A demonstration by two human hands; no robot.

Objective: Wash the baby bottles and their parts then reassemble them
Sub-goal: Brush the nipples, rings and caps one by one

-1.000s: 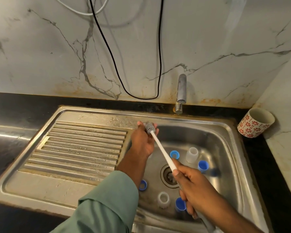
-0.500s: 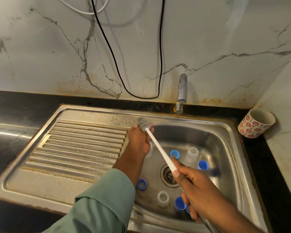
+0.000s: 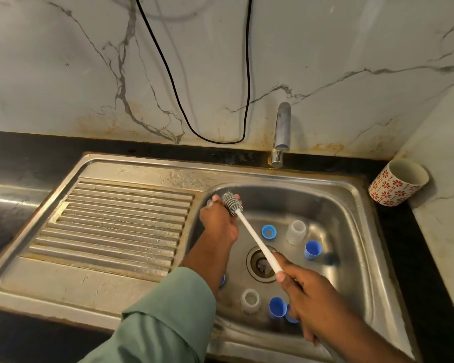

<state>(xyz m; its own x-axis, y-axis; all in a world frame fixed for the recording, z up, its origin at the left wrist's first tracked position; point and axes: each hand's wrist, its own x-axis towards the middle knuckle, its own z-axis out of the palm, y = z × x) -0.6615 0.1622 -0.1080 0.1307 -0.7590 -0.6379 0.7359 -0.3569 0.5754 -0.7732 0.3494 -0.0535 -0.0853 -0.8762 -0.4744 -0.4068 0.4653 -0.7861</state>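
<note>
My left hand (image 3: pixel 219 222) is curled around a clear bottle (image 3: pixel 209 203) over the sink's left side; only a sliver of it shows past my fingers. My right hand (image 3: pixel 308 301) grips the white handle of a bottle brush (image 3: pixel 256 238). Its grey bristle head lies against my left fingertips. On the sink floor lie loose parts: a blue ring (image 3: pixel 269 231), a clear cap (image 3: pixel 296 231), a blue cap (image 3: pixel 312 249), another clear cap (image 3: pixel 250 299) and more blue caps (image 3: pixel 277 307).
The steel sink (image 3: pixel 351 205) has a drain (image 3: pixel 260 263) in the middle and a ribbed drainboard (image 3: pixel 116 224) at left. A tap (image 3: pixel 282 132) stands behind it, off. A red-flowered cup (image 3: pixel 397 183) leans at the right. A black cable (image 3: pixel 173 87) hangs on the marble wall.
More of the grey bristle head now shows beyond my left fingers. The brush has slid a little along the hand; both hands stay over the sink.
</note>
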